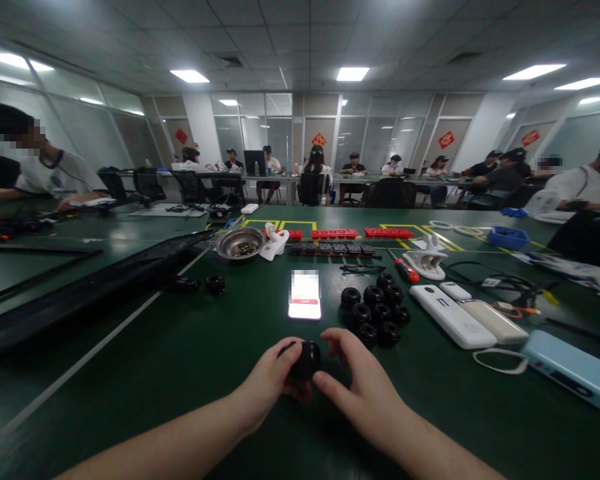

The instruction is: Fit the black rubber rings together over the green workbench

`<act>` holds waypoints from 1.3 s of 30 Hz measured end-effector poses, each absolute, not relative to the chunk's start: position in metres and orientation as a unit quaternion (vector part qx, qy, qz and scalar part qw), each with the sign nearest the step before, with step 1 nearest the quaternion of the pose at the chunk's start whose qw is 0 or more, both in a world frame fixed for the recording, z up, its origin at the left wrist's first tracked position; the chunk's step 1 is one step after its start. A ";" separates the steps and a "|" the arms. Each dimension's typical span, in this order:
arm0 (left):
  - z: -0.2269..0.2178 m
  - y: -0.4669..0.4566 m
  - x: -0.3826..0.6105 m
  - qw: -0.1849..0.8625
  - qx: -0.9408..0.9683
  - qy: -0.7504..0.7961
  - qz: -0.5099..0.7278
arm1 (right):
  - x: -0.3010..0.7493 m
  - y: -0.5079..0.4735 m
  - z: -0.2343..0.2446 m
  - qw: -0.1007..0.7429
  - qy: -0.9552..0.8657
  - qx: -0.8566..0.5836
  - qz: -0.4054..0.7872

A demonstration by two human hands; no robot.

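My left hand (280, 373) is closed around a glossy, rounded black part (307, 361), with its thumb over the top. Its lower fingers are partly hidden beneath the part. Just to the right is my right hand (357, 370), thumb and fingers apart in a curve facing the part and holding nothing. Beyond my right hand sits a cluster of several black, wheel-like parts (381, 311). A lit phone (305, 295) lies straight ahead of both hands. One more black round part (215, 284) sits apart to the left.
A metal bowl (225, 244) with small pieces stands beyond, beside red trays (334, 234) and a dark strip of parts (334, 250). A red-handled screwdriver (406, 269), white power bank (453, 317) and light-blue case (575, 367) lie rightward. A long black panel (95, 287) spans the left.
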State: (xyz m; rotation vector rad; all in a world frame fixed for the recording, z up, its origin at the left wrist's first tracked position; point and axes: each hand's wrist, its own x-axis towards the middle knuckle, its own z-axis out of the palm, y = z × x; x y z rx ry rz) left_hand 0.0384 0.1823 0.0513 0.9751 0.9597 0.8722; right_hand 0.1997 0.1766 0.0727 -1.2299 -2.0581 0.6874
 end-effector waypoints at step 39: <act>0.049 0.184 0.039 0.683 0.459 0.446 0.353 | 0.198 0.179 0.068 0.260 -0.810 -0.446 0.276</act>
